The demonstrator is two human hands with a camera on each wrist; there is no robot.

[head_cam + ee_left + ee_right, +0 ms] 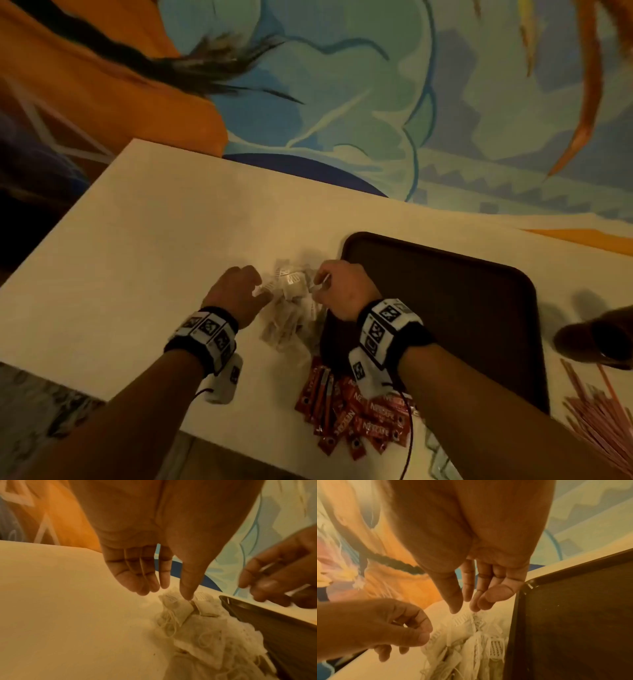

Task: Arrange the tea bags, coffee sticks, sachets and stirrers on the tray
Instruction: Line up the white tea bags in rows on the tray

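A loose pile of white tea bags (pixel 291 308) with strings and paper tags lies on the white table just left of the dark brown tray (pixel 445 308), which has nothing on it. Both hands are over the pile's far end. My left hand (pixel 260 287) has its thumb tip on a folded tea bag (pixel 181 608), and the forefinger is curled close to it around a tag. My right hand (pixel 318 281) pinches a thin pale tag or string of a tea bag (pixel 475 615) beside the tray's rim (pixel 518 615). Red coffee sticks (pixel 352 414) lie heaped at the near edge.
Pink stirrers (pixel 599 421) lie in a bundle at the right, past the tray's near corner. A dark object (pixel 599 339) sits right of the tray; I cannot tell what it is. The table's left half (pixel 137 257) is bare. Behind it is a painted wall.
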